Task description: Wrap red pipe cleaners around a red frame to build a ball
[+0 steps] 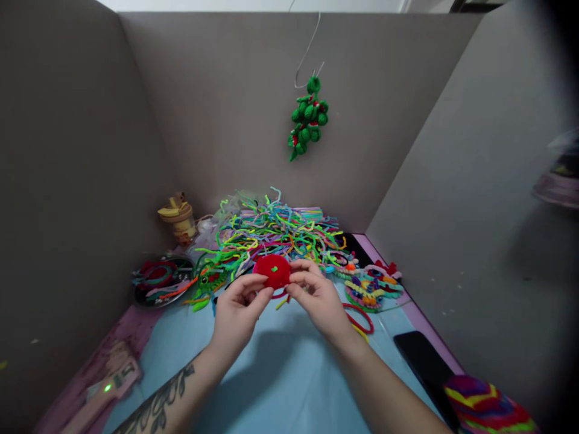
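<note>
Between my two hands, a round red fuzzy disc (pixel 271 271) with a small green bit at its middle is held up above the blue table cover. My left hand (pixel 242 304) pinches its lower left edge between thumb and fingers. On the other side, my right hand (pixel 314 295) grips the right edge the same way. Behind the disc spreads a big tangled pile of coloured pipe cleaners (pixel 289 226). A red pipe cleaner loop (pixel 359 319) lies to the right of my right hand.
At left stand a dish of pipe cleaner pieces (pixel 158 280) and a lidded cup (pixel 178 220). Coiled pipe cleaner shapes (pixel 373 286) and a black phone (pixel 423 355) lie at right. A glue gun (pixel 108 386) rests front left. A green ornament (pixel 310 114) hangs before the back panel (pixel 217 108).
</note>
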`<state>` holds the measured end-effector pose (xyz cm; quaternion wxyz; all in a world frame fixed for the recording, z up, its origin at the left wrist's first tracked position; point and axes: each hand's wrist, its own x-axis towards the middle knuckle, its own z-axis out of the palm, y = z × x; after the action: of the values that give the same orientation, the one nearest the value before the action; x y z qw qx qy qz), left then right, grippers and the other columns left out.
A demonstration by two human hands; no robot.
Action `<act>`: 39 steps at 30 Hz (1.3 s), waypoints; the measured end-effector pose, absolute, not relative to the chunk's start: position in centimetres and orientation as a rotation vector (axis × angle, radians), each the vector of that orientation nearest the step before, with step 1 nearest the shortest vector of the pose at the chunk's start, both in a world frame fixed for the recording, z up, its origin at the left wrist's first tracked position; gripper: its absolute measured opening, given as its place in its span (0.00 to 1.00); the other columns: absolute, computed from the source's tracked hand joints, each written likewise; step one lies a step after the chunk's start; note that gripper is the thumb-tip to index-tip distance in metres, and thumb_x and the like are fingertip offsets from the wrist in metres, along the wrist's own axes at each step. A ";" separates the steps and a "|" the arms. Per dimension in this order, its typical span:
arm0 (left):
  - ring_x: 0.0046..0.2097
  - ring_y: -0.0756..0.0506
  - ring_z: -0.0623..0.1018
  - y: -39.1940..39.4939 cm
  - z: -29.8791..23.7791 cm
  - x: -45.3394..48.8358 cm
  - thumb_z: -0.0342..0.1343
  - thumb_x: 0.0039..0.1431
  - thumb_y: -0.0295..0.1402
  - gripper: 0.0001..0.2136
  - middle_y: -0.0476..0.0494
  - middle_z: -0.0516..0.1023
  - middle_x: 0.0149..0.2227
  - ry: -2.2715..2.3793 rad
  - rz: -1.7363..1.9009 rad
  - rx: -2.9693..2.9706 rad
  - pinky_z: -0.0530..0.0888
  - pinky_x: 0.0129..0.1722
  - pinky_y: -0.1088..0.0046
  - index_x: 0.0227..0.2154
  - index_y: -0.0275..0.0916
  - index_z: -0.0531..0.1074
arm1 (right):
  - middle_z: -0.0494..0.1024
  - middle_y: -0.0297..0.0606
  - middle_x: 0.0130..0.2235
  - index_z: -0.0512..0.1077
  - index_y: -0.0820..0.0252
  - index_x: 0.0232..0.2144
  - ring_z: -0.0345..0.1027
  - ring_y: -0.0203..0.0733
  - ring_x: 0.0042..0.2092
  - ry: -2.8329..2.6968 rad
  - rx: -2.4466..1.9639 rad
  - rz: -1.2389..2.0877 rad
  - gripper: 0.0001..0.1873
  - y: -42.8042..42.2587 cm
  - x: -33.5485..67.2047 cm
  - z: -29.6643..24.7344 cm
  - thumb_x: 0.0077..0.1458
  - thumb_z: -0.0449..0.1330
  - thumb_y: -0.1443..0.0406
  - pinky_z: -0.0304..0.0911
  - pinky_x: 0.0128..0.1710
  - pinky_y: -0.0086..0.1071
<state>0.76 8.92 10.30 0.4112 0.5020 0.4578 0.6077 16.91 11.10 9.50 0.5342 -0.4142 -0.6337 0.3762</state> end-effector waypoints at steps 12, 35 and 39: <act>0.19 0.53 0.70 8.9 11.0 0.7 0.66 0.41 0.31 0.10 0.52 0.73 0.18 1.124 1.439 1.170 0.64 0.18 0.81 0.28 0.37 0.72 | 0.69 0.37 0.35 0.74 0.55 0.30 0.66 0.40 0.39 -1.663 -1.015 0.455 0.06 10.4 16.9 10.2 0.54 0.57 0.68 0.62 0.41 0.35; 0.18 0.55 0.66 9.3 9.8 0.6 0.68 0.40 0.34 0.14 0.54 0.72 0.18 0.978 1.337 1.021 0.60 0.17 0.82 0.29 0.37 0.71 | 0.78 0.37 0.31 0.74 0.54 0.34 0.70 0.42 0.35 -1.622 -0.984 0.079 0.08 9.1 16.2 10.2 0.56 0.56 0.70 0.65 0.38 0.38; 0.18 0.56 0.66 9.4 9.8 0.6 0.68 0.40 0.34 0.14 0.55 0.71 0.18 0.952 1.354 1.004 0.60 0.17 0.82 0.29 0.38 0.71 | 0.80 0.37 0.35 0.74 0.52 0.39 0.72 0.43 0.38 -1.623 -0.943 0.014 0.13 8.8 16.3 10.2 0.55 0.56 0.72 0.66 0.40 0.40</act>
<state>0.58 9.43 9.80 0.5671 0.4270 0.4049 0.5763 16.28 8.82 10.23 0.5911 -0.4052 -0.6974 0.0061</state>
